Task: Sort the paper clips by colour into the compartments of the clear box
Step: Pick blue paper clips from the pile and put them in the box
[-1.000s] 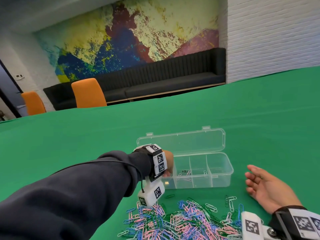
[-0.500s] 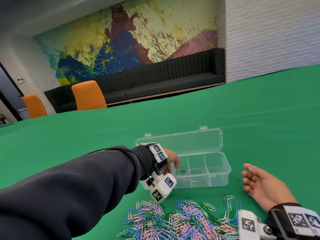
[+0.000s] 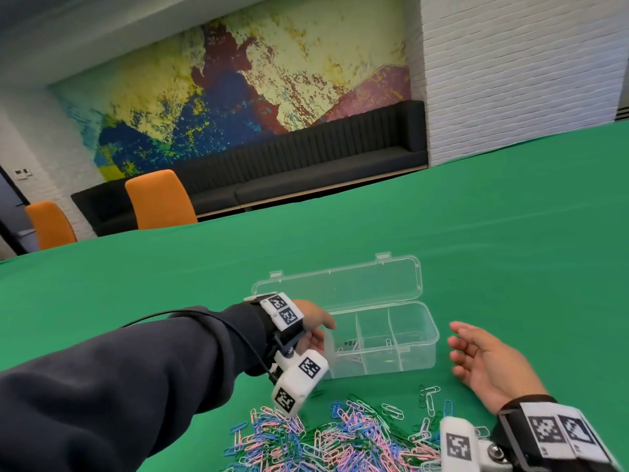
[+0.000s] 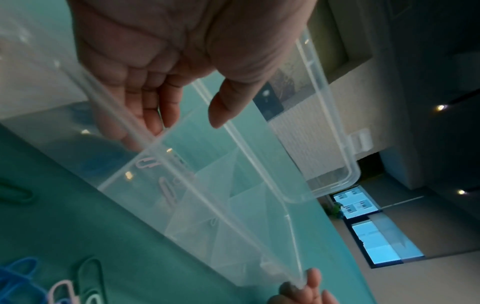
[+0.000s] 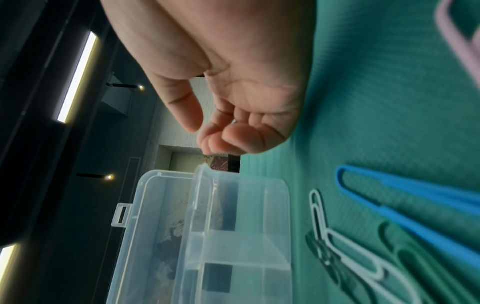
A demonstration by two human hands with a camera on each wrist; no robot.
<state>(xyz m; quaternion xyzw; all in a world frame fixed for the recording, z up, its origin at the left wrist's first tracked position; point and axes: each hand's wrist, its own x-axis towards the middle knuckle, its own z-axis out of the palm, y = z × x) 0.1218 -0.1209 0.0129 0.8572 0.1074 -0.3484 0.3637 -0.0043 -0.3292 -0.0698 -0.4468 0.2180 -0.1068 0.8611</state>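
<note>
Green felt (image 3: 476, 240), ribbed clear box (image 3: 413, 350)

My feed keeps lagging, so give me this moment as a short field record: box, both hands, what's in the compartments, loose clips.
box: clear box on the green table, lid open and folded back
left hand: left hand at the box's left end, fingers over the rim; whether it grips is unclear
right hand: right hand lies beside the box's right end, fingers relaxed, holding nothing
compartments: a few clips in the left ones, pink clips among them; right one looks empty
loose clips: mixed pile in front of the box
</note>
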